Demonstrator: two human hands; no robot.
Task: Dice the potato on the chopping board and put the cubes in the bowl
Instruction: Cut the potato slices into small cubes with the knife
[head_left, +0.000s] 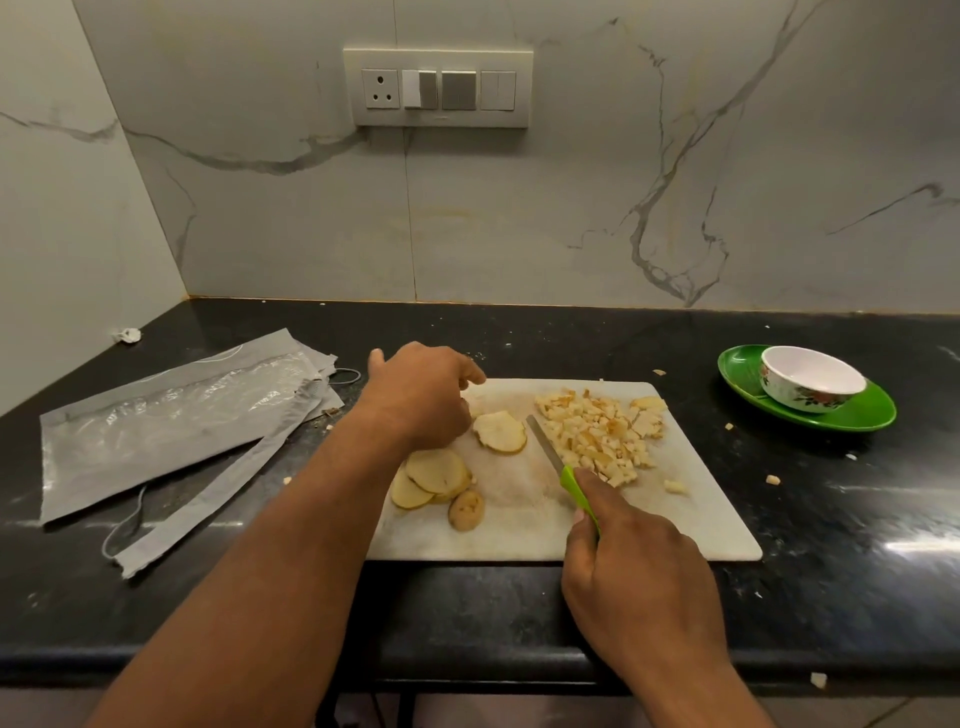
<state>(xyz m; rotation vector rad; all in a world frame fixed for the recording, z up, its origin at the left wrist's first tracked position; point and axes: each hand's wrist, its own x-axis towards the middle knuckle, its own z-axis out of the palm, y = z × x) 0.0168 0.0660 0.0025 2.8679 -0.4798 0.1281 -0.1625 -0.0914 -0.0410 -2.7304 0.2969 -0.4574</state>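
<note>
A white chopping board (691, 530) lies on the black counter. A heap of potato cubes (597, 434) sits on its far right part. One potato slice (500, 431) lies at the board's middle, and my left hand (423, 395) touches its left edge with curled fingers. More slices (434, 475) and an end piece (466, 511) lie at the board's left. My right hand (639, 577) grips a green-handled knife (545, 447), its blade flat between the slice and the cubes. The white flowered bowl (808, 384) stands empty on a green plate (878, 410), far right.
Grey plastic bags (171, 415) lie on the counter left of the board. Stray potato bits (774, 479) are scattered right of the board. The marble wall with a switch panel (439, 88) stands behind. The counter's front edge runs just below the board.
</note>
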